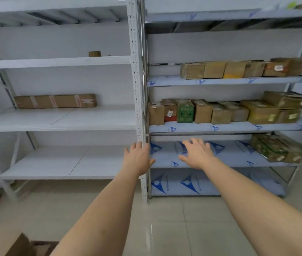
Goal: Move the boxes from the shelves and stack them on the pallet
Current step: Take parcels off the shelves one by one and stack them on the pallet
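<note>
Nearest, at seven o'clock, a cardboard carton (19, 245) is lying on the floor. Both arms are reaching forward — the left hand (138, 159) and right hand (198, 154) are released, fingers spread, holding nothing. Beyond them, at one o'clock, the row of boxes (220, 112) is sitting on the right shelving (229, 127). Judging by this, it is best to be taking an end box, one grip on each side, and drawing it out level — no pallet is showing.
</note>
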